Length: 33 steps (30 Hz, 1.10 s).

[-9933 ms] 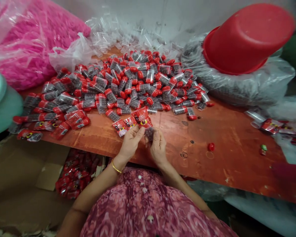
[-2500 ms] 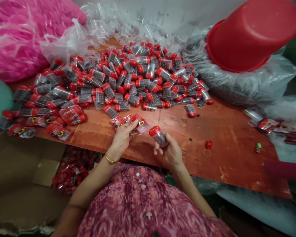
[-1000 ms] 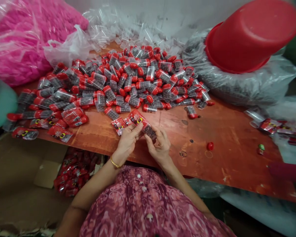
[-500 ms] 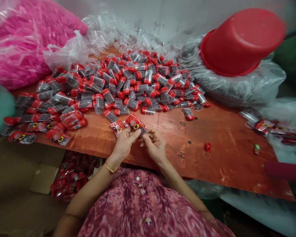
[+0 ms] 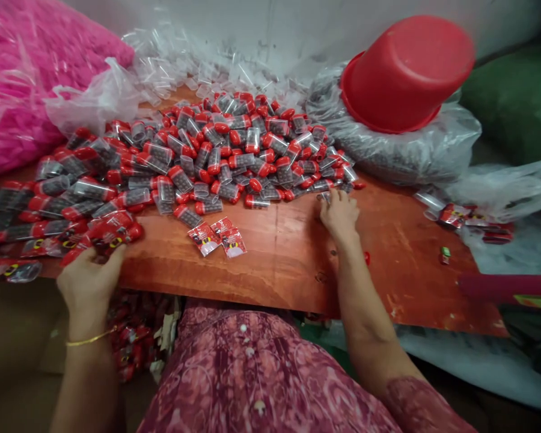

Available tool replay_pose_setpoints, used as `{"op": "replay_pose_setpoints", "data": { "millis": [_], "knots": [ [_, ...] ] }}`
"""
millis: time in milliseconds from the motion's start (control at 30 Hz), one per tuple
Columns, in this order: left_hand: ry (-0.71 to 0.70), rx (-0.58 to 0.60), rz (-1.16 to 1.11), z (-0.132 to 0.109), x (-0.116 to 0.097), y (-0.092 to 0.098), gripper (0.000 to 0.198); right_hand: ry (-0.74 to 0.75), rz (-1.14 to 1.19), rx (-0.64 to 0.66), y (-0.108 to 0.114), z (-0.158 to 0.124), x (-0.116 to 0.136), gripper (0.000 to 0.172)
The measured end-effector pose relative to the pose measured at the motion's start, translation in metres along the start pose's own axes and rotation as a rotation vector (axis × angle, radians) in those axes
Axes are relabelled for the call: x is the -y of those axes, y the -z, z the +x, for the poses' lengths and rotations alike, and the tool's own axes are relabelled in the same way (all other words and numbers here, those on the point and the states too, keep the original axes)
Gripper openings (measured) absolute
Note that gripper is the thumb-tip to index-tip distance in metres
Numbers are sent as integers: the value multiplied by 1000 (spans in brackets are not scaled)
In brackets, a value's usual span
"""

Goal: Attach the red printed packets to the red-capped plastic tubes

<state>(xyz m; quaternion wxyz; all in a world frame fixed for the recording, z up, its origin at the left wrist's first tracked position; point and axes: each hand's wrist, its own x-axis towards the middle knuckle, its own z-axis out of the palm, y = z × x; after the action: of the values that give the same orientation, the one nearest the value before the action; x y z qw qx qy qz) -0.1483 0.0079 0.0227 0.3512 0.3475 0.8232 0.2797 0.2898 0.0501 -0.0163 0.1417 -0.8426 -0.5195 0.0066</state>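
My left hand (image 5: pixel 90 276) is at the left end of the table, thumb and fingers closed around a red printed packet (image 5: pixel 112 237) with a yellow mark. It rests on a small heap of similar packets. My right hand (image 5: pixel 340 218) reaches to the front right of the big pile, its fingers closed on a small clear tube (image 5: pixel 325 196), mostly hidden by them. Several clear tubes with red caps (image 5: pixel 225 156) and dark contents lie heaped in the middle. Between my hands, a few flat red printed sleeves (image 5: pixel 204 238) lie on the wooden table (image 5: pixel 275 264).
A red bucket (image 5: pixel 410 72) stands upside down on a clear bag (image 5: pixel 388 153) of dark pieces. A bag of pink pieces (image 5: pixel 36 78) is at back left. More clear cups (image 5: pixel 157 57) lie behind. A box of red packets (image 5: pixel 135 343) sits below the table edge.
My hands have parted. The left has carried the red packet from the front middle to the left heap; the right has moved right and forward to the loose tube. The view has shifted slightly right.
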Motion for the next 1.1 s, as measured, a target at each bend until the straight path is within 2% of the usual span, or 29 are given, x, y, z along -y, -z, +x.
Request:
{"op": "replay_pose_setpoints", "data": {
  "millis": [33, 67, 100, 133, 200, 233, 267, 300, 333, 367, 400, 433, 533, 600, 700, 767, 867, 967, 1033, 1100],
  "knots": [
    [-14, -145, 205, 5, 1, 8, 34, -1, -85, 68, -1, 3, -7, 38],
    [-23, -230, 339, 9, 1, 12, 29, 15, -155, 96, -3, 0, -8, 38],
    [-44, -341, 443, 11, 1, 14, 23, 44, -211, 103, -4, -8, -6, 37],
    [-70, -427, 501, 12, 0, 13, 29, 76, -249, 93, -6, -19, 0, 37],
    [-176, -591, 484, 9, -4, 4, 71, 130, -270, 76, -8, -47, 17, 39],
    [-272, -663, 462, 5, -6, -4, 83, 155, -256, 72, -8, -61, 26, 42],
    [-396, -703, 444, 0, -8, -14, 82, 191, -233, 79, -9, -74, 33, 43],
    [-545, -694, 425, -6, -10, -27, 69, 224, -204, 83, -9, -84, 39, 41],
    [-702, -623, 407, -14, -12, -41, 50, 258, -173, 75, -9, -91, 42, 39],
    [-855, -470, 405, -22, -13, -58, 37, 296, -140, 58, -10, -96, 44, 36],
    [-983, -293, 420, -31, -14, -75, 33, 334, -109, 31, -10, -98, 45, 34],
    [-1081, -164, 452, -39, -14, -92, 33, 374, -78, -3, -11, -99, 44, 32],
    [-1188, 45, 574, -56, -11, -133, 32, 493, 25, -93, -14, -95, 39, 30],
    [-1203, 98, 587, -60, -7, -147, 27, 546, 103, -136, -15, -95, 38, 29],
    [-1192, 81, 538, -61, -1, -151, 24, 583, 237, -157, -15, -101, 44, 25],
    [-1169, 42, 486, -60, -1, -148, 24, 588, 368, -116, -15, -108, 54, 24],
    [-1104, -9, 398, -60, -4, -143, 27, 548, 650, 82, -19, -119, 76, 26],
    [-1037, -6, 309, -61, -10, -141, 30, 401, 992, 341, -27, -125, 99, 29],
    [-1026, 29, 258, -64, -14, -139, 31, 288, 1188, 428, -30, -125, 110, 26],
    [-1015, 59, 191, -67, -19, -136, 33, 215, 1307, 446, -30, -122, 115, 23]
  ]
}}
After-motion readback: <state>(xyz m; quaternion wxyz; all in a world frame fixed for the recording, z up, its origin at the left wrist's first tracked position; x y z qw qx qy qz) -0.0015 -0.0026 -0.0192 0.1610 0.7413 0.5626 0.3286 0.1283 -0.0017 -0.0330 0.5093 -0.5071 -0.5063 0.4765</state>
